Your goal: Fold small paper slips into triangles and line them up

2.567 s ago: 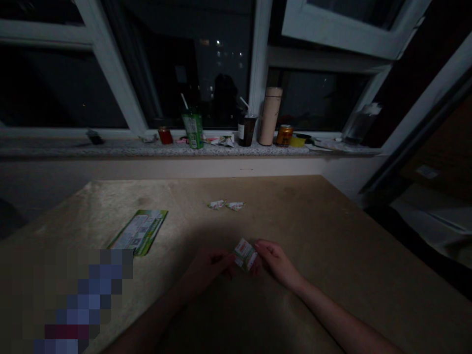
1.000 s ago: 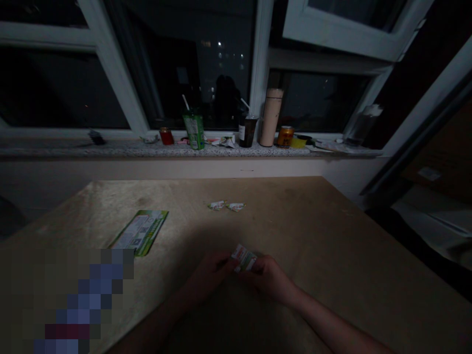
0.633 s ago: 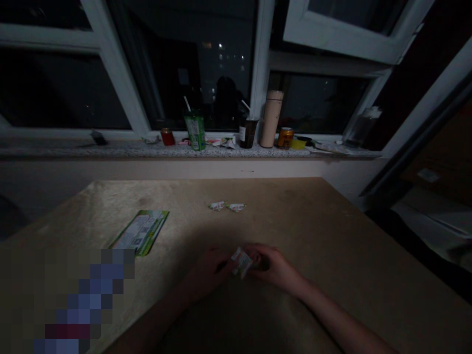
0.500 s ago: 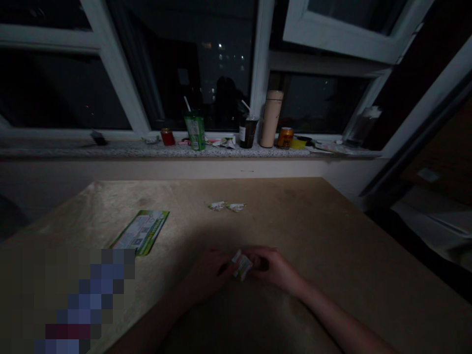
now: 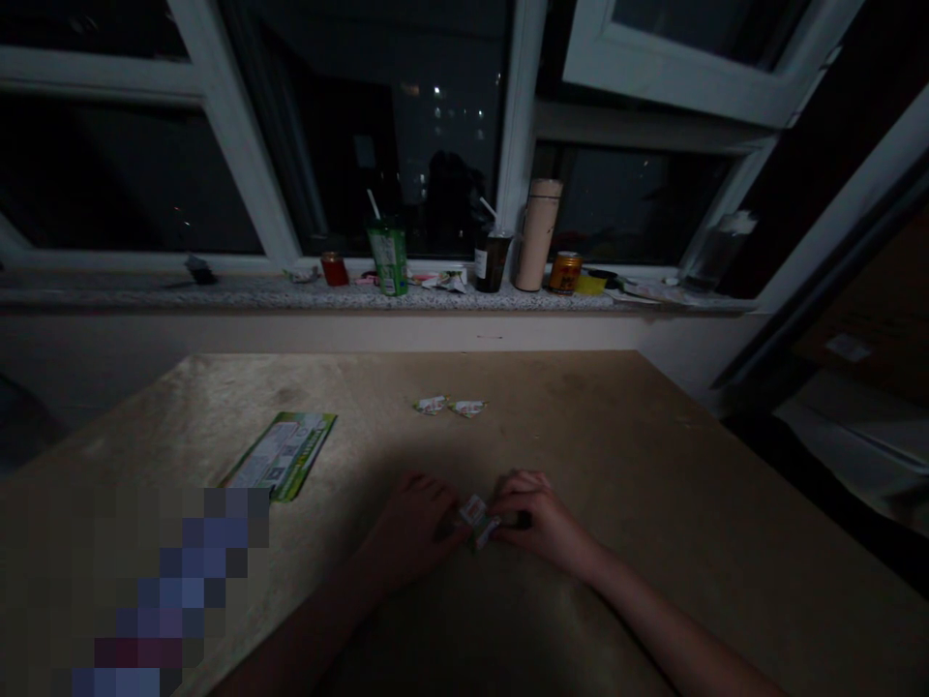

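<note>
Between my hands, above the brown tabletop (image 5: pixel 602 455), is a small folded piece of printed wrapper (image 5: pixel 475 521), white and green. My left hand (image 5: pixel 419 518) pinches its left side between thumb and fingers. On the right edge, the thumb and index finger of my right hand (image 5: pixel 533 518) close on it, the other fingers curled behind. Farther back lie two small folded triangles, the left triangle (image 5: pixel 432 406) and the right triangle (image 5: pixel 467 409), with similar white and green print. A flat green printed packet (image 5: pixel 294 455) rests left of my hands.
Behind the table runs a speckled stone windowsill (image 5: pixel 290 298). On it stand a green cup with straw (image 5: pixel 388 257), a dark cup (image 5: pixel 492 261), a tall pinkish flask (image 5: pixel 538 235), an orange can (image 5: pixel 565 273) and a red jar (image 5: pixel 335 269). The lower left is pixelated.
The wrapper has turned slightly between my fingers. My right hand's fingers have shifted on it, and my left fingers have spread a little. The triangles and packet lie as before.
</note>
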